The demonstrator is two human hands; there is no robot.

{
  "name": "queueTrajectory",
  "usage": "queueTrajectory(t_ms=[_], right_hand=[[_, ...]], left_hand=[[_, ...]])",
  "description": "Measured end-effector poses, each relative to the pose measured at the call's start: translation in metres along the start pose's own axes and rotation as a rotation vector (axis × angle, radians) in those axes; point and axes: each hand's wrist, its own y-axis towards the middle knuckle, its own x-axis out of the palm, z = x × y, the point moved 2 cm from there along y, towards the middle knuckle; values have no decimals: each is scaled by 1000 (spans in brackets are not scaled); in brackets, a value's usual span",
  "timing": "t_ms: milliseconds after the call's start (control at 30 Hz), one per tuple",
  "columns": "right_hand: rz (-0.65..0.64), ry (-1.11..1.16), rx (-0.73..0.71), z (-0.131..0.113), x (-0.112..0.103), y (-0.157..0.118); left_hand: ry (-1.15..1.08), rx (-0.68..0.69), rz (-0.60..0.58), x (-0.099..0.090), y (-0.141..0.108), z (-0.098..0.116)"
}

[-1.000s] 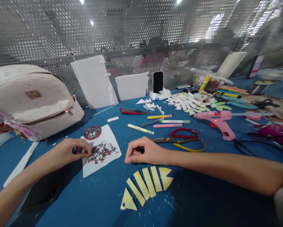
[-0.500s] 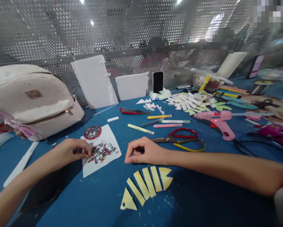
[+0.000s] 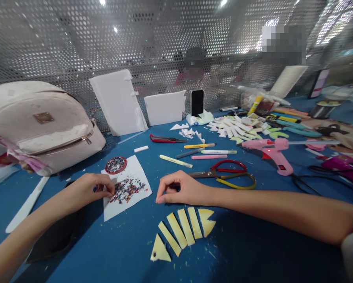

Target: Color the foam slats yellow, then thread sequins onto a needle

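My left hand (image 3: 96, 186) is closed, thumb and fingertips together at the left edge of a pile of small multicoloured beads (image 3: 129, 188). Anything it pinches is too small to make out. Beneath the beads lies a white sheet of paper (image 3: 113, 214), with a round red-rimmed dish of beads (image 3: 116, 165) on its upper part. My right hand (image 3: 176, 188) rests on the table, fingers curled into a pinch; what they hold, if anything, is hidden. Just in front of it lie yellow foam pieces (image 3: 185, 228) arranged as a fish skeleton, its head piece having a dark eye.
Scissors (image 3: 223, 173) lie behind my right hand. Markers (image 3: 213, 157) and a red utility knife (image 3: 166, 138) are farther back. A pink glue gun (image 3: 276, 151) with a lit red light stands right. A backpack (image 3: 46, 122) is at left, foam scraps (image 3: 235, 125) at back.
Both hands keep nearly the same place and pose. The view has shifted very slightly; the foam pieces and beads look unchanged.
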Motion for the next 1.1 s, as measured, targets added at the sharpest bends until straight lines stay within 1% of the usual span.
queueTrajectory(t_ms=[233,400,567,667,800,1100], right_hand=[[1,-8,2,0,0,1],[1,-8,0,0,0,0],[-3,1,2,0,0,0],[-3,1,5,-1,0,1],[-2,0,5,-1,0,1],[2,8,12,0,0,0]], left_hand=[[-35,44,14,3,-3,0],[-47,0,72,-3,-6,-2],[-64,-56,59,-5,-6,5],[-43,-30,71,-6,-6,7],[-24,18,109,-5,-6,5],[-76,9,101,-4,-7,1]])
